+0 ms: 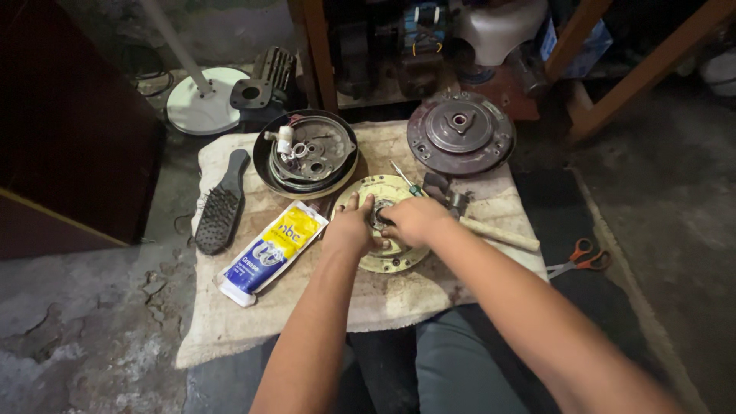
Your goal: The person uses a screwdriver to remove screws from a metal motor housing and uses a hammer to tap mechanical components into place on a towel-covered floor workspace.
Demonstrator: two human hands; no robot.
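Observation:
A round yellowish metal cover plate [395, 261] lies on a dirty cloth [383, 295] in front of me. My left hand [350, 224] rests on the plate's left side, fingers spread around its centre hub. My right hand [414, 221] presses on the hub [381, 217] from the right, fingers curled over it. What the fingertips hold at the hub is hidden. A yellow and blue grease pouch [272, 249] lies just left of my left hand.
A black bowl-shaped housing [307, 153] with motor parts, a dark round disc [460, 134], a screwdriver [405, 179], a hammer [491, 230] and a black brush [221, 205] sit on the cloth. Orange-handled scissors [583, 257] lie on the floor, right. A white round fan base [203, 107] stands behind.

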